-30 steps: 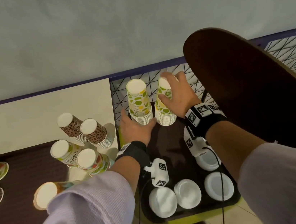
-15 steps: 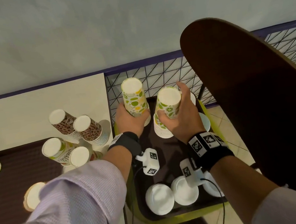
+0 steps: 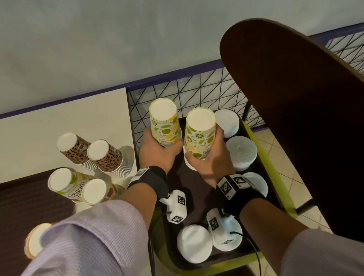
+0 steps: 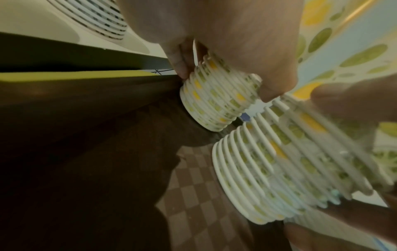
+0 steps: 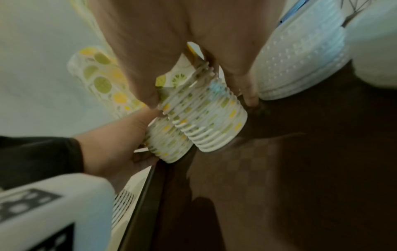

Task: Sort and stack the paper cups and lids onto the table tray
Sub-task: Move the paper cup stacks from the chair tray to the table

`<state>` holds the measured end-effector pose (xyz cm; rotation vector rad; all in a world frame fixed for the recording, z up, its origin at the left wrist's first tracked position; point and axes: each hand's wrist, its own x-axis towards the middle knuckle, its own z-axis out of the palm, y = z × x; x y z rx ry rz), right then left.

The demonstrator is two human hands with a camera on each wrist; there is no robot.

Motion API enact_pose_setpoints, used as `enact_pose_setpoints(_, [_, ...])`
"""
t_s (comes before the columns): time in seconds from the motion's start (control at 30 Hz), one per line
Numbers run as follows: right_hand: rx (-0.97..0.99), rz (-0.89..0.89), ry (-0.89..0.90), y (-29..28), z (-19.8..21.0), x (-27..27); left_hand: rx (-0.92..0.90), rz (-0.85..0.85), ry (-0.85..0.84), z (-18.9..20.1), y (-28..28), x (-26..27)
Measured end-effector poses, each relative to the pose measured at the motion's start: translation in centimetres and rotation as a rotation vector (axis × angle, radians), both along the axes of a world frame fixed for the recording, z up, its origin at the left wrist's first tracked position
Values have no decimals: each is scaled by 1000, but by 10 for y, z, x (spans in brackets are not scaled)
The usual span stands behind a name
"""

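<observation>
- Head view showed the left hand (image 3: pixel 158 151) gripping the lower part of one lime-print cup stack (image 3: pixel 165 122), bottoms up, above the far end of the brown tray (image 3: pixel 183 179).
- Just to its right, the right hand (image 3: pixel 211 159) gripped a second lime-print cup stack (image 3: pixel 201 134), also upside down; the two stacks stood close side by side.
- In the left wrist view, fingers (image 4: pixel 180 62) curled round the ribbed rims of the first stack, whose lowest rim hung over the dark tray surface.
- White lid stacks (image 3: pixel 242 152) sat along the tray's right side and near end.
- Left of the tray, on the desk (image 3: pixel 37 136), leopard-print cup stacks (image 3: pixel 107 158) and summer-print cup stacks (image 3: pixel 66 183) stood upside down.
</observation>
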<state>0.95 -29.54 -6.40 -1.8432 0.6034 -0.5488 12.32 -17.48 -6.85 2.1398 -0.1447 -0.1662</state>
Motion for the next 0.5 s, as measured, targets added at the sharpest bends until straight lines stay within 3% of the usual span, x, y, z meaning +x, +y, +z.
enact_pose_setpoints(0.27, [-81, -99, 21, 5, -7, 1, 40, 27, -94, 11, -4, 2])
enact_pose_setpoints(0.5, [-155, -133, -23, 13, -3, 0, 65, 118, -43, 16, 3, -4])
